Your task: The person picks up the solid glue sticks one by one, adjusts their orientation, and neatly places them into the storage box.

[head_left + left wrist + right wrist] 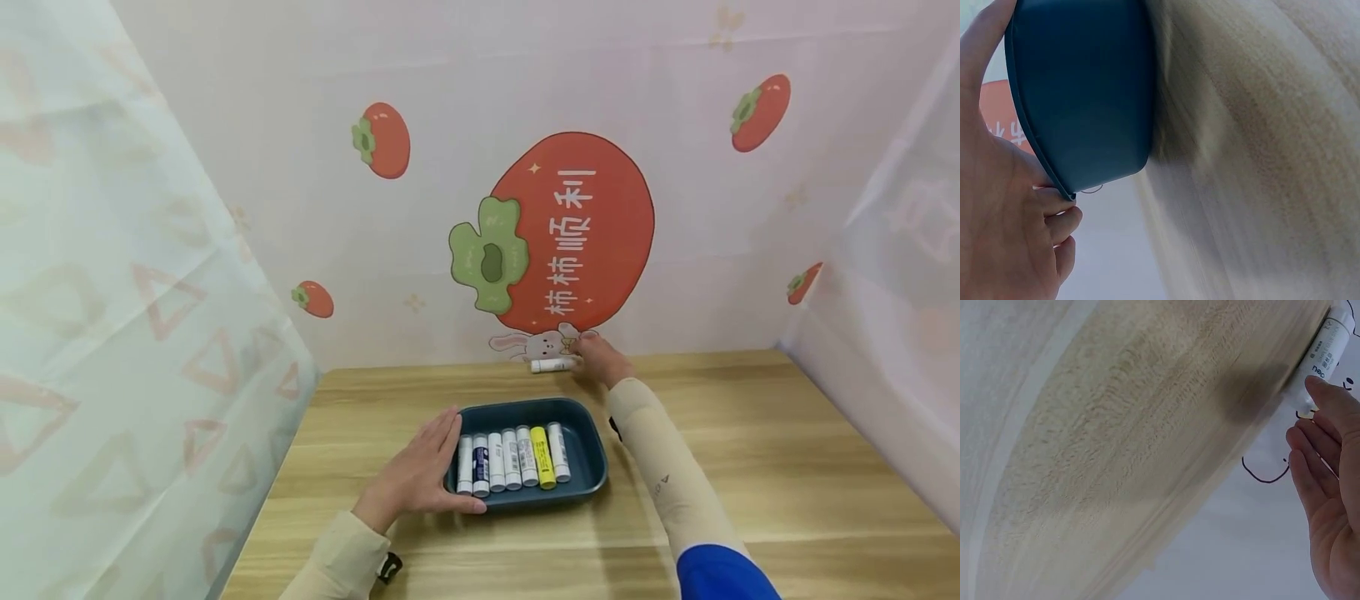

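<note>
In the head view a dark teal tray holds a row of several tube-shaped sticks, mostly white, with a blue-and-white stick and a yellow stick among them. My left hand grips the tray's left end, thumb at the front edge and fingers bent about the rim, as the left wrist view of the tray also shows. Far back, a white glue stick lies on the table by the wall. My right hand is at its right end; in the right wrist view the thumb overlaps the glue stick, other fingers loosely bent.
A wood-grain table meets a back wall covering printed with persimmons and a rabbit. Fabric side walls stand at left and right. The tray sits near the table's middle, between the two forearms.
</note>
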